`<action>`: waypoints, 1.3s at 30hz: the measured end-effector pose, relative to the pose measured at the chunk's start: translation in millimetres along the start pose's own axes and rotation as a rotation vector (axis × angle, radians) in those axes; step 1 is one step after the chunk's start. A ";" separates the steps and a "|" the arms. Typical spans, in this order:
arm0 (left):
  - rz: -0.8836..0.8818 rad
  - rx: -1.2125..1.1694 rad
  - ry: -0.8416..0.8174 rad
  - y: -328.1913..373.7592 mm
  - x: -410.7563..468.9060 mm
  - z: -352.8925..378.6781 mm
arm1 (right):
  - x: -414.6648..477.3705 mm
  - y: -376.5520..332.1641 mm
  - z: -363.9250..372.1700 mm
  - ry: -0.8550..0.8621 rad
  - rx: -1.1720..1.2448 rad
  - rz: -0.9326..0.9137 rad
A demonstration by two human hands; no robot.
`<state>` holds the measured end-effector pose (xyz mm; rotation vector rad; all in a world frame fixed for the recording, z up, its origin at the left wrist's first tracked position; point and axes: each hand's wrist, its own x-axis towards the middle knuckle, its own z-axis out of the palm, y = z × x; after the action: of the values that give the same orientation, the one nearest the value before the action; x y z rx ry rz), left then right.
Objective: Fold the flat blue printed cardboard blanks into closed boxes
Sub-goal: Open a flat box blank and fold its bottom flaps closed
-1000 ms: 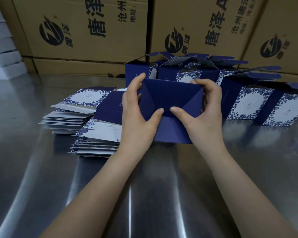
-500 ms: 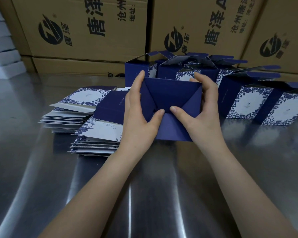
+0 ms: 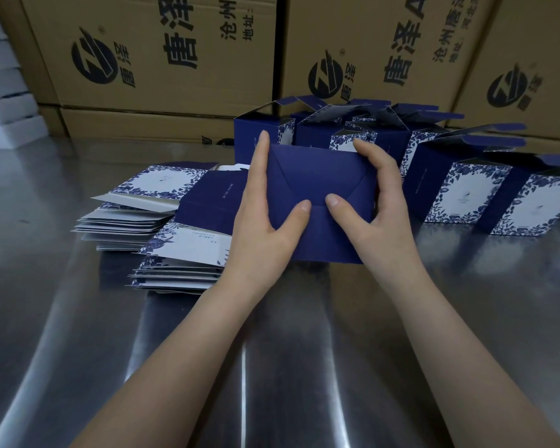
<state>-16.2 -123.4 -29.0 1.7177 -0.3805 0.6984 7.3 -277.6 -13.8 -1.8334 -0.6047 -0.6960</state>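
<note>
A box (image 3: 320, 176) is held just right of the pile of blanks (image 3: 181, 244). It is pinched by the left hand (image 3: 259, 227) and the right hand (image 3: 382, 215), with thumbs pressed on its bottom. Further right of the pile, folded boxes (image 3: 463, 192) are stood with tops open. Many blanks are left.

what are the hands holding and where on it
A blue box: left hand grips its left side, right hand its right side, thumbs pressing the folded end.

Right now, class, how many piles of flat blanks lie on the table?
2: far pile at left; near pile beside the left hand. Others may hide behind the held box.
</note>
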 end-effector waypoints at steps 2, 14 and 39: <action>-0.002 -0.029 -0.010 -1.1 0.2 0.6 | -0.3 -1.0 -0.6 0.018 -0.021 0.016; -0.014 -0.202 -0.143 1.6 -1.4 3.3 | -1.5 -6.1 5.1 0.113 -0.338 0.134; -0.702 -0.913 0.223 4.6 16.3 -4.0 | 3.9 22.8 -3.9 0.004 1.368 0.686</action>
<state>-7.4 -118.9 -14.7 0.7888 0.0837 0.1291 25.0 -288.6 -24.6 -0.6292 -0.2516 0.2168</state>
